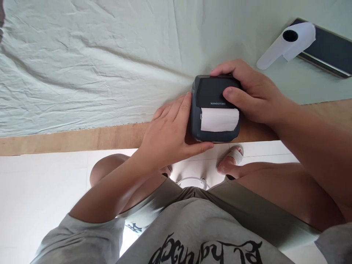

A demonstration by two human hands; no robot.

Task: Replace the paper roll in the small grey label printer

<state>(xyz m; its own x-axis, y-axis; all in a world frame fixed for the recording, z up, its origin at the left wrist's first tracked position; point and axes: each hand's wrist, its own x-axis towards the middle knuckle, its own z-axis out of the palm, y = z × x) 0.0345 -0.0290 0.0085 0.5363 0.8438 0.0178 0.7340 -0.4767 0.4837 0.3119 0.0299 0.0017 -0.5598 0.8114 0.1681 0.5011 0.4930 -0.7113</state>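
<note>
A dark label printer [211, 89] with NIIMBOT lettering is at the table's front edge, held between both hands. White paper [219, 120] sticks out of its slot, its right edge uneven. My left hand [167, 132] grips the printer's left side, with the fingers along that side and the thumb along the front edge. My right hand [254, 91] is closed around the back right corner, thumb on the lid and fingers behind it. The printer's right side is partly hidden by this hand.
At the upper right, a curled white paper roll [275, 47] with a dark core rests against a dark phone-like slab [330, 47]. A wrinkled pale green cloth [110, 66] covers the table, and its bare wooden edge [82, 135] runs along the front. My legs are below.
</note>
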